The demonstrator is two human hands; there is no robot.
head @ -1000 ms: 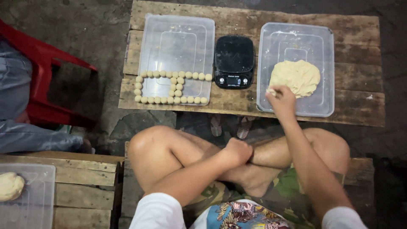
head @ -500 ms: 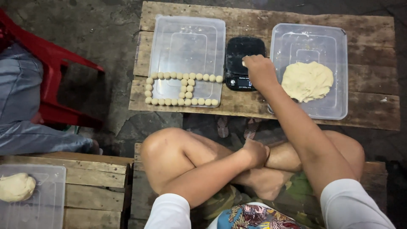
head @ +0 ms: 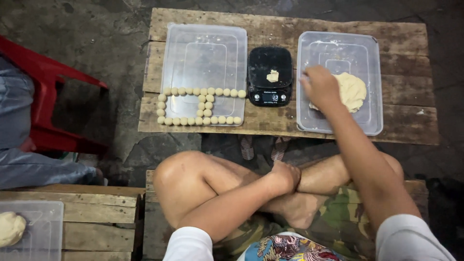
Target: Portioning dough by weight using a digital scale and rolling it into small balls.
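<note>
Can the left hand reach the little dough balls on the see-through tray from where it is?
Probably yes. The left hand rests on the crossed legs, holding nothing. The dough balls lie at the near edge of the left tray, across an open gap, with nothing between. The arm would likely need to stretch forward.

a clear tray [head: 203,53] lies at the left of a low plank table [head: 290,21], with small dough balls [head: 200,105] lined along its near part in rows that form a rough rectangle with a short column inside. a red plastic chair [head: 46,92] stands well apart to the left on the dark concrete floor [head: 96,34], beside someone's grey trouser leg [head: 34,166]. at the lower left, a second wooden bench [head: 92,212] carries another clear tray [head: 41,239] holding a dough lump [head: 9,228].
</note>
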